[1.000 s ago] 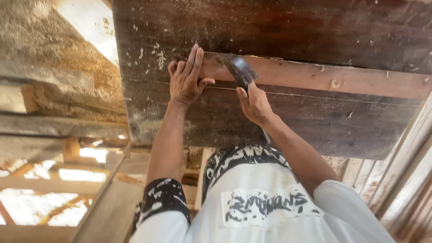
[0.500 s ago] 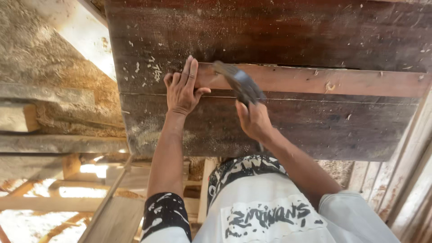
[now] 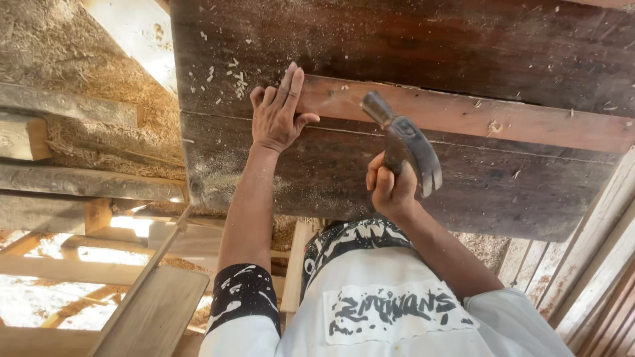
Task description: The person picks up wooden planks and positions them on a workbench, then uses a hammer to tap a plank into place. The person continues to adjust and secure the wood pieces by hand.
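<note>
A big dark wooden board fills the top of your view, old and scratched, with little pale wood chips stuck on it near the left end. Across the board runs a thinner reddish strip of wood, going from left to right and dipping a bit to the right. To the left you can see rough straw and mud packed between grey wooden beams, and bright light comes through the slats low down. At the bottom is your white shirt with black marks. Your left hand is flat and spread out — the fingers press up on the left end of the reddish strip, holding nothing. Your right hand is wrapped tight round a hammer. The hammer is just below the strip and not touching it — its dark metal head points up and left at the strip, a little to the right of your left hand.
</note>
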